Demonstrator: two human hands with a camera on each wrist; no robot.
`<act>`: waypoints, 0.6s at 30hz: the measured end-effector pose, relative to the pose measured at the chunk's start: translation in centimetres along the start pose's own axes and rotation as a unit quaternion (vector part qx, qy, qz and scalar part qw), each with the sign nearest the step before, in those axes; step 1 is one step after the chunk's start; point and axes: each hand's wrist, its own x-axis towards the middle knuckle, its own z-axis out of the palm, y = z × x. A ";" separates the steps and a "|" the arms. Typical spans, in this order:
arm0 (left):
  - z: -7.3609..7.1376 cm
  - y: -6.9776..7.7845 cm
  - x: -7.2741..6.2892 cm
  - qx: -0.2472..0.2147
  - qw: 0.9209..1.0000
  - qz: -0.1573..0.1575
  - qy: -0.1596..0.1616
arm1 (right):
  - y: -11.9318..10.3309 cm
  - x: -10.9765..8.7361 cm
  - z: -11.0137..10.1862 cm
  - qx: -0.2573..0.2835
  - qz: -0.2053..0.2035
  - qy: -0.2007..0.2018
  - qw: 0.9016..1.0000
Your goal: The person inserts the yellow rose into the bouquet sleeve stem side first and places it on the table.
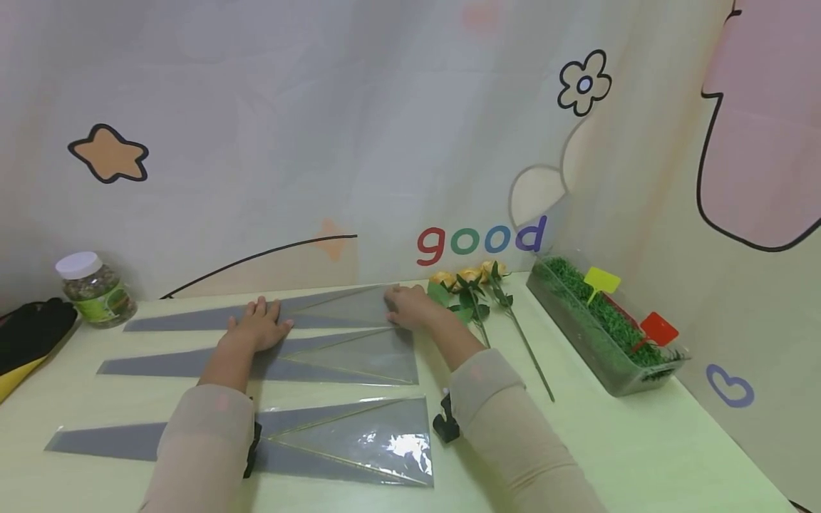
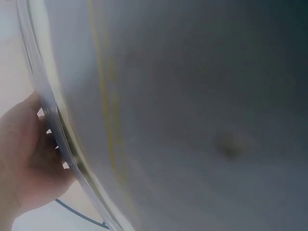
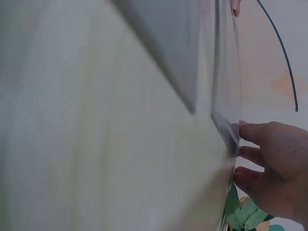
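Note:
Three long tapered flower sleeves of grey and clear plastic with gold lines lie on the table, one behind another: a far sleeve (image 1: 346, 303), a middle sleeve (image 1: 359, 353) and a near sleeve (image 1: 353, 434). My left hand (image 1: 258, 326) rests flat, fingers spread, across the far sleeve, its heel reaching toward the middle one. At the wide right end of the far sleeve, my right hand (image 1: 410, 306) holds the corner with bent fingers. In the right wrist view its thumb and fingertips (image 3: 244, 179) meet the sleeve's end. The left forearm covers part of the near sleeve.
Yellow artificial roses (image 1: 471, 276) with green stems lie just right of the sleeves. A planter of fake grass (image 1: 606, 328) with yellow and red tags stands farther right. On the left are a lidded jar (image 1: 96, 292) and a black and yellow cloth-like item (image 1: 35, 335). A printed curtain hangs behind.

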 end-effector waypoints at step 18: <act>0.1 -0.5 0.5 -0.014 1.000 -0.004 -0.001 | -0.4 -0.3 -0.3 0.046 0.018 0.056 0.997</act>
